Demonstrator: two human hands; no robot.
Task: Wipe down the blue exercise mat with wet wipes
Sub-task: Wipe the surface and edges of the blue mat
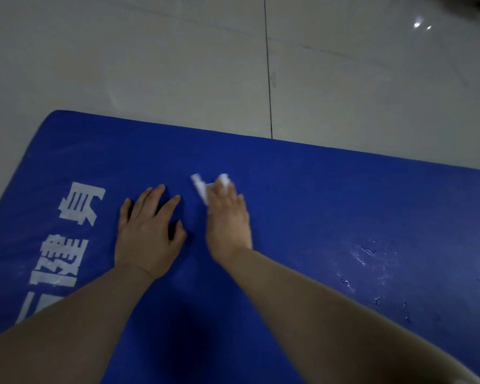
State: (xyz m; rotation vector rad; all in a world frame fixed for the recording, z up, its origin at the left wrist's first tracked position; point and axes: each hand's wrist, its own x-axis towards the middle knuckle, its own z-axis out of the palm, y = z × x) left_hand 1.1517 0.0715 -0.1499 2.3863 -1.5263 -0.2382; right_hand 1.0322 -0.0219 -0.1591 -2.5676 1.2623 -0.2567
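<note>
- The blue exercise mat (302,217) lies flat on a pale tiled floor (150,56) and fills the lower two thirds of the frame, its far edge running from the middle left down toward the right edge.
- Its one visible corner, at the upper left of the mat, is rounded.
- The surface is a deep, even blue with a fine texture.
- Large white printed characters (67,236) run along the mat's left side; the print looks worn and patchy.
- At the right of the frame the mat shows a cluster of pale, shiny specks and streaks (369,261); whether they are wet spots or scuffs cannot be told.
- Faint pale smears mark the mat near its upper left corner.
- The left hand (147,234) rests flat on the mat near the middle of the frame, fingers spread and straight, holding nothing.
- The right hand (227,217), just beside it, presses a white wet wipe (201,187) onto the mat; the wipe sticks out past the fingers and is blurred.
- A dark grout line (268,65) crosses the floor in the upper middle.
</note>
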